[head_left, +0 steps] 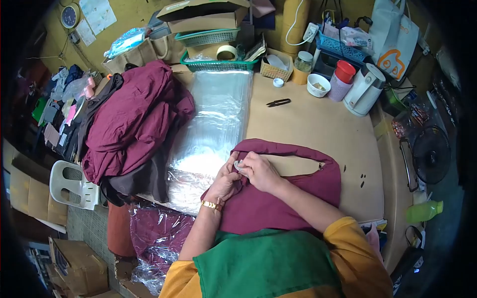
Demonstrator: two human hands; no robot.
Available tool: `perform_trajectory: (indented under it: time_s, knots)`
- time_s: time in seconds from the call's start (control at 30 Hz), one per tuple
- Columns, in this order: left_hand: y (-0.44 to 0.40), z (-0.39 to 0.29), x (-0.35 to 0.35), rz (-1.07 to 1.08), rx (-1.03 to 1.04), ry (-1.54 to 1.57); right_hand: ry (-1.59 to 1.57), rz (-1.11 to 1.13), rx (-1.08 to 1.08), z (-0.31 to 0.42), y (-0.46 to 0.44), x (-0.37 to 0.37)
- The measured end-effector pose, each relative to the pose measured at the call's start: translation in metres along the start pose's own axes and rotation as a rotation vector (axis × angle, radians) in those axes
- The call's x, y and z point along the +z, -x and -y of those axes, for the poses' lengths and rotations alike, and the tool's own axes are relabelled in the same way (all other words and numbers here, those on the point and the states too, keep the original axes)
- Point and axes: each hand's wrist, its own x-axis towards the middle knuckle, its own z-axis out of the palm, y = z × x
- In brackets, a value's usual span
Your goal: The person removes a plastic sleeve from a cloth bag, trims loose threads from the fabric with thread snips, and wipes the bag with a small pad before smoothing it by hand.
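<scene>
A maroon garment (278,208) lies on the brown table in front of me, with an oval opening through which the tabletop shows. My left hand (224,181), with a gold watch at the wrist, is closed on the left edge of that opening. My right hand (259,171) meets it there, fingers pinched on a small whitish piece (238,165), too small to name. Fingers hide part of the fabric between both hands. A small metal-looking fastener (320,166) shows at the opening's right end.
Clear plastic bags (218,104) lie stacked left of centre, beside a heap of maroon garments (134,119). Black thread snips (278,103) rest behind the garment. A white kettle (365,89), cups and a jar (302,67) stand at the back right.
</scene>
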Motion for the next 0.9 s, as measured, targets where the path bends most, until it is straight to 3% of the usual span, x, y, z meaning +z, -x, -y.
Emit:
perform_trajectory:
  time_s: [0.17, 0.4, 0.5, 0.67, 0.73, 0.9]
  knots:
    - [-0.003, -0.003, -0.003, 0.061, -0.037, 0.019, 0.061, -0.093, -0.050, -0.014, -0.014, 0.010]
    - [-0.003, -0.002, 0.004, -0.002, -0.013, 0.032, 0.077, -0.035, -0.015, 0.003, 0.016, 0.009]
    - [-0.004, -0.003, 0.001, 0.052, -0.032, 0.073, 0.056, -0.205, -0.034, -0.008, -0.018, 0.021]
    - [0.006, -0.014, 0.018, -0.022, -0.072, -0.063, 0.184, -0.094, -0.087, 0.018, 0.019, 0.015]
    - [0.006, -0.013, 0.026, -0.112, 0.001, 0.057, 0.033, -0.089, -0.039, 0.009, 0.022, 0.009]
    - [-0.001, -0.006, 0.011, -0.069, 0.024, 0.005, 0.040, -0.185, 0.100, -0.012, 0.000, 0.012]
